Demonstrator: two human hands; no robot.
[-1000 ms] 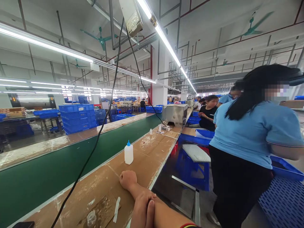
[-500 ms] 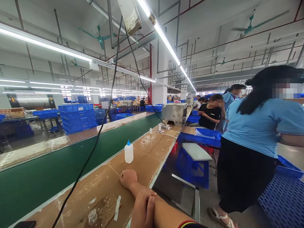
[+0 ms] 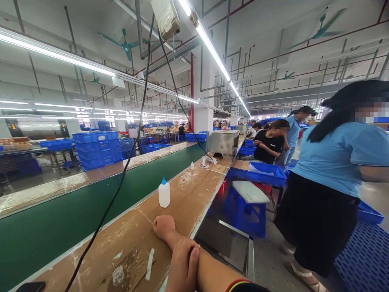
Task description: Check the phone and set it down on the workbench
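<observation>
My right hand is curled into a loose fist and rests on the brown-covered bench; its fingertips are turned away from view. Across my right forearm lies my left hand, its fingers and thumb wrapped around it. Just beyond the fist stands a white squeeze bottle with a blue cap, touched by neither hand. Nearer me, a strip of white tape and a small clear plastic lump lie on or beside a stained board.
A green conveyor belt runs along the bench's left. A black cable hangs in front. Farther along sit a small bottle and a metal box. To the right are a stool, blue trays and a person in light blue.
My hands keep the same pose. The person in light blue at the right has shifted slightly rightward, with feet in a different place. The view has moved a little.
</observation>
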